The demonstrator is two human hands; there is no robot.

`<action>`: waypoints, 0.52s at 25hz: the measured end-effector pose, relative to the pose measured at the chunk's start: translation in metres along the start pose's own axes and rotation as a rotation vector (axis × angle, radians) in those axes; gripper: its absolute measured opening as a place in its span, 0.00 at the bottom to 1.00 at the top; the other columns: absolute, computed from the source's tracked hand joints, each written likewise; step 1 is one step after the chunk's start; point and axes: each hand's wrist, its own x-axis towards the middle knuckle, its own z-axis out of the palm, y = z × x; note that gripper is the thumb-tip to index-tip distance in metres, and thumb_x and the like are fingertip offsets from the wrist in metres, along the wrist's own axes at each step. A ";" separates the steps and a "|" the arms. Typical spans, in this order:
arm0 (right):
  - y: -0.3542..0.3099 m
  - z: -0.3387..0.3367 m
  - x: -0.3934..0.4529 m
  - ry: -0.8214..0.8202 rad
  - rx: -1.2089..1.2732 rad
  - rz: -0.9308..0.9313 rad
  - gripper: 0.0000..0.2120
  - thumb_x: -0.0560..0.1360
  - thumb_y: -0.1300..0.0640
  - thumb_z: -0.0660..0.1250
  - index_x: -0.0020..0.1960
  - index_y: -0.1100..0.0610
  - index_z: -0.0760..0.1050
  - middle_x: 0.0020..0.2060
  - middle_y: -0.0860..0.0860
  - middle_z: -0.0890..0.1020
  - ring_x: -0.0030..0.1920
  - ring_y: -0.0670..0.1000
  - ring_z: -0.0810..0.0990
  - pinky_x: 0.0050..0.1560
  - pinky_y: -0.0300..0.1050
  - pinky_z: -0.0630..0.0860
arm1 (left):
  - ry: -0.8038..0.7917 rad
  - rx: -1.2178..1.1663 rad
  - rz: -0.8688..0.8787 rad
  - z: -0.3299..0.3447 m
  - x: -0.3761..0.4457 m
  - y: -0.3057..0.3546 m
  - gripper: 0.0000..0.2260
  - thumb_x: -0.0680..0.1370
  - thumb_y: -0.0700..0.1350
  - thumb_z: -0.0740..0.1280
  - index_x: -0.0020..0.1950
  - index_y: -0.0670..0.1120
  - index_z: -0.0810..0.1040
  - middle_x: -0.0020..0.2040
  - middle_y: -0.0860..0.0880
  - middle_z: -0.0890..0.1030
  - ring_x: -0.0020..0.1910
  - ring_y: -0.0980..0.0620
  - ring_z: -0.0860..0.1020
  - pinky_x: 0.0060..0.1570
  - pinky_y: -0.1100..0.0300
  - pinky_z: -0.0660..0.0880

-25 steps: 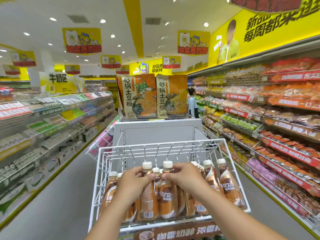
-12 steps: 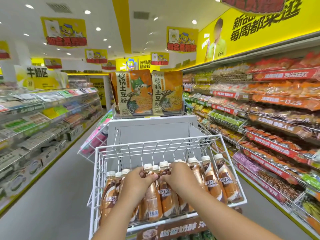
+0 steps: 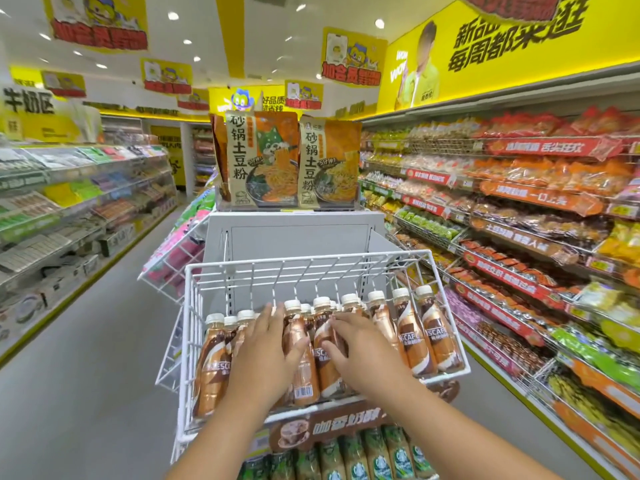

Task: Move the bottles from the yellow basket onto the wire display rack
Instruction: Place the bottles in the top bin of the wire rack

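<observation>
brown coffee bottles (image 3: 412, 334) with white caps stand packed in a row inside the white wire display rack (image 3: 311, 268), low in the centre of the frame. the person's left hand (image 3: 265, 355) lies flat over the bottles left of centre, fingers straight and spread, gripping nothing. the right hand (image 3: 360, 351) rests beside it on the middle bottles, fingers loosely stretched forward, thumb against a bottle's side, closed round nothing. under the rack, at the bottom edge, a brown sign (image 3: 322, 427) hangs above green-labelled bottles (image 3: 374, 459). above the rack, mid-frame, two orange noodle packets (image 3: 291, 164) stand on a grey stand (image 3: 294, 233). snack shelves (image 3: 519, 216) fill the right side.
</observation>
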 end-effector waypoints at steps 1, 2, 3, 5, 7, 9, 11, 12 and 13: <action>0.004 0.003 -0.010 -0.013 -0.038 -0.018 0.28 0.83 0.40 0.59 0.79 0.49 0.65 0.79 0.47 0.65 0.79 0.49 0.61 0.79 0.51 0.60 | -0.003 0.061 0.038 0.002 -0.008 0.000 0.35 0.80 0.67 0.54 0.83 0.54 0.49 0.84 0.52 0.49 0.82 0.49 0.49 0.79 0.46 0.57; 0.008 0.006 -0.019 -0.032 -0.070 -0.027 0.30 0.82 0.38 0.58 0.81 0.47 0.61 0.81 0.46 0.60 0.81 0.49 0.55 0.81 0.53 0.54 | 0.000 0.112 0.073 0.002 -0.017 0.002 0.34 0.81 0.67 0.52 0.83 0.55 0.47 0.84 0.52 0.44 0.82 0.49 0.44 0.79 0.44 0.54; 0.013 0.008 -0.028 -0.045 -0.096 -0.025 0.31 0.82 0.37 0.57 0.82 0.46 0.56 0.82 0.46 0.56 0.82 0.50 0.50 0.82 0.55 0.50 | 0.001 0.160 0.110 0.004 -0.026 0.006 0.33 0.81 0.67 0.51 0.83 0.57 0.46 0.83 0.53 0.41 0.82 0.49 0.42 0.79 0.43 0.53; 0.023 0.009 -0.047 -0.052 -0.143 -0.017 0.34 0.82 0.35 0.54 0.84 0.46 0.49 0.84 0.47 0.48 0.83 0.51 0.42 0.82 0.55 0.45 | -0.020 0.231 0.150 0.004 -0.044 0.017 0.32 0.81 0.67 0.50 0.82 0.59 0.46 0.83 0.53 0.38 0.82 0.49 0.38 0.78 0.43 0.51; 0.035 0.002 -0.068 -0.036 -0.175 -0.013 0.36 0.82 0.34 0.52 0.84 0.47 0.46 0.84 0.48 0.43 0.83 0.52 0.38 0.82 0.55 0.43 | -0.027 0.305 0.166 0.002 -0.062 0.035 0.32 0.81 0.68 0.49 0.82 0.60 0.46 0.82 0.54 0.37 0.81 0.50 0.35 0.77 0.45 0.47; 0.046 -0.010 -0.089 -0.033 -0.168 0.004 0.37 0.82 0.33 0.51 0.84 0.45 0.42 0.83 0.46 0.40 0.83 0.53 0.38 0.82 0.55 0.43 | -0.036 0.336 0.165 0.001 -0.079 0.055 0.32 0.81 0.68 0.48 0.82 0.61 0.42 0.82 0.54 0.35 0.79 0.51 0.31 0.76 0.48 0.40; 0.060 -0.028 -0.116 -0.033 -0.175 0.010 0.37 0.81 0.33 0.47 0.83 0.44 0.37 0.83 0.46 0.38 0.82 0.53 0.36 0.81 0.54 0.40 | -0.051 0.352 0.163 0.001 -0.097 0.077 0.32 0.81 0.69 0.48 0.81 0.61 0.40 0.82 0.54 0.35 0.78 0.51 0.30 0.76 0.47 0.38; 0.068 -0.038 -0.130 -0.037 -0.188 0.014 0.37 0.81 0.32 0.46 0.83 0.45 0.37 0.82 0.46 0.38 0.82 0.53 0.36 0.81 0.53 0.38 | -0.057 0.367 0.162 0.002 -0.108 0.091 0.33 0.80 0.69 0.48 0.81 0.61 0.40 0.82 0.53 0.36 0.79 0.50 0.31 0.78 0.47 0.38; 0.077 -0.048 -0.145 -0.047 -0.196 0.022 0.37 0.81 0.32 0.45 0.83 0.45 0.37 0.82 0.46 0.37 0.82 0.53 0.35 0.80 0.53 0.38 | -0.064 0.372 0.155 0.004 -0.119 0.104 0.33 0.80 0.70 0.48 0.82 0.60 0.42 0.82 0.52 0.37 0.80 0.50 0.33 0.79 0.46 0.38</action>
